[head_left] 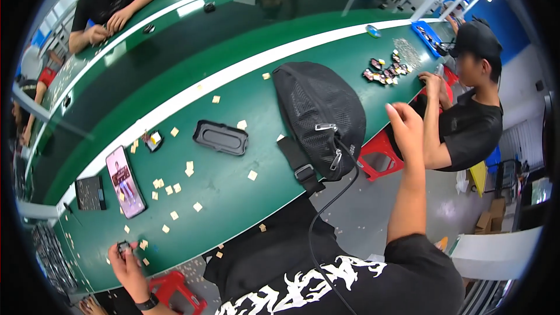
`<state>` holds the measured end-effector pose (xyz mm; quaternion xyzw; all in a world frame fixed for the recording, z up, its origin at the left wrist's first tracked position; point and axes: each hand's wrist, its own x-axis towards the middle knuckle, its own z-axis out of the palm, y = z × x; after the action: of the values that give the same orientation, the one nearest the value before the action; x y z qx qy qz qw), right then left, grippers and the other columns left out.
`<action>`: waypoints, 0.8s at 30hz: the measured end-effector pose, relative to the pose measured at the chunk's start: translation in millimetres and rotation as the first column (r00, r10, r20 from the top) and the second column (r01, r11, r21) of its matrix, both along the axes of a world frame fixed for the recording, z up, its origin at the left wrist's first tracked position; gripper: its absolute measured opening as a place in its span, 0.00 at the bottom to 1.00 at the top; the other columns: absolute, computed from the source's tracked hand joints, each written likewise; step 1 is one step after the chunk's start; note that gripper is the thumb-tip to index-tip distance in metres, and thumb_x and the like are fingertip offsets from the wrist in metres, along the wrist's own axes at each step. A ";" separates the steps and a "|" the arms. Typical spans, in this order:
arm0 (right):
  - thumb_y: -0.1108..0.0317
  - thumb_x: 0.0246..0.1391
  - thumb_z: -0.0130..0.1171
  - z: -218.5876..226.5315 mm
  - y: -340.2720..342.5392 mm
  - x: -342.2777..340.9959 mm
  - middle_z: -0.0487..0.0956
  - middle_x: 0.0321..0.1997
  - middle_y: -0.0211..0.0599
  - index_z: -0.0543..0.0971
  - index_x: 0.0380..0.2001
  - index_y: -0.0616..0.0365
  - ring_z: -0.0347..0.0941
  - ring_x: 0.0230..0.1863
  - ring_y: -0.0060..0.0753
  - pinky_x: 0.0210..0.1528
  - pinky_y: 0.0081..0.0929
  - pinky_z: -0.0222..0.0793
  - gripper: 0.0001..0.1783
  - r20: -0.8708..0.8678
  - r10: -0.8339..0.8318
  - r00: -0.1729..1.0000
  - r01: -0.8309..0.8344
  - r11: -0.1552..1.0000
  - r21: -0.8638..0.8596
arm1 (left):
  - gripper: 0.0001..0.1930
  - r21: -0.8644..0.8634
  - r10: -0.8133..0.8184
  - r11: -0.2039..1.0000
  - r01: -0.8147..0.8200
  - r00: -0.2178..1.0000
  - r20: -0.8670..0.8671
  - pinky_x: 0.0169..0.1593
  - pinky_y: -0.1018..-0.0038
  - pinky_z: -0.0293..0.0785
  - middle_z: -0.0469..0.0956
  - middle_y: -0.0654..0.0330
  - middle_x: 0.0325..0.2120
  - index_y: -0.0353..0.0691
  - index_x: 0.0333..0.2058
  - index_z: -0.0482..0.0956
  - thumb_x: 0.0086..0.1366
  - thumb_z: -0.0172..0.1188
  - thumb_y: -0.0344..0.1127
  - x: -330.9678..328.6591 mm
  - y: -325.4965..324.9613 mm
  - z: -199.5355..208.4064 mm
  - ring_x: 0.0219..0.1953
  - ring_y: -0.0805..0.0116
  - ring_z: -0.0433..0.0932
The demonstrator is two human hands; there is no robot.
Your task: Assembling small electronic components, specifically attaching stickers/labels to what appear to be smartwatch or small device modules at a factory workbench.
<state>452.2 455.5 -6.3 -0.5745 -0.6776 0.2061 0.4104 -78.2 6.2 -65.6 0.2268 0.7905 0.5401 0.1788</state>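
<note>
My left hand (126, 267), with a dark band on its wrist, is at the near left edge of the green table. Its fingers close around a small black part (123, 247), whose exact kind I cannot make out. My right hand (408, 128) is raised at the right, beyond the table edge and beside a black bag (321, 116). Its fingers are bent together; whether anything is between them is hidden. Near my left hand lie a lit phone (125, 184) and several small cream-coloured squares (174, 216). A black oblong tray (220, 137) lies farther in.
A dark cable (315, 227) runs from the bag past my front. Dark small parts (385, 73) and a blue bin (426, 38) are at the far right, near a seated person (466, 105). Another person (116, 0) works across the dark conveyor belt (175, 46). Red stools (175, 291) stand below.
</note>
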 end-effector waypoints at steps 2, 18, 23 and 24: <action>0.65 0.54 0.67 -18.6 40.1 17.1 0.81 0.35 0.39 0.81 0.41 0.63 0.77 0.32 0.35 0.36 0.30 0.72 0.15 0.451 -0.093 0.888 -0.003 0.979 0.206 | 0.14 -0.011 0.058 0.998 -0.058 0.998 0.002 0.23 0.85 0.60 0.78 0.63 0.37 0.38 0.55 0.67 0.73 0.52 0.28 -21.4 -7.8 -4.9 0.22 0.84 0.66; 0.71 0.55 0.55 -55.4 165.6 22.4 0.82 0.41 0.51 0.79 0.44 0.58 0.80 0.42 0.54 0.44 0.46 0.73 0.13 0.792 0.082 0.606 -0.429 0.872 0.237 | 0.24 -0.431 -0.079 0.747 -0.507 0.576 -0.814 0.55 0.56 0.72 0.76 0.40 0.47 0.29 0.51 0.76 0.65 0.64 0.44 -4.7 25.6 53.1 0.51 0.40 0.74; 0.73 0.61 0.57 -55.0 193.3 74.2 0.82 0.51 0.49 0.79 0.54 0.60 0.81 0.51 0.45 0.52 0.34 0.73 0.18 0.659 0.094 0.746 -0.334 0.910 0.248 | 0.18 -0.213 -0.160 0.977 -0.007 0.634 -0.757 0.50 0.58 0.73 0.79 0.46 0.41 0.31 0.46 0.78 0.60 0.66 0.34 62.4 87.3 73.2 0.44 0.46 0.78; 0.75 0.62 0.58 -40.7 168.7 36.6 0.82 0.51 0.50 0.78 0.53 0.64 0.80 0.53 0.45 0.55 0.32 0.73 0.17 0.601 0.070 0.796 -0.233 0.952 0.198 | 0.17 -0.141 -0.171 0.985 0.102 0.719 -0.674 0.49 0.59 0.74 0.80 0.47 0.41 0.32 0.45 0.79 0.59 0.67 0.34 86.6 94.7 74.0 0.44 0.47 0.78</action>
<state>488.8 624.2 -47.0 -0.4938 -0.8362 -0.0403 0.2352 8.4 100.9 8.4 0.4584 0.8063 0.3664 -0.0744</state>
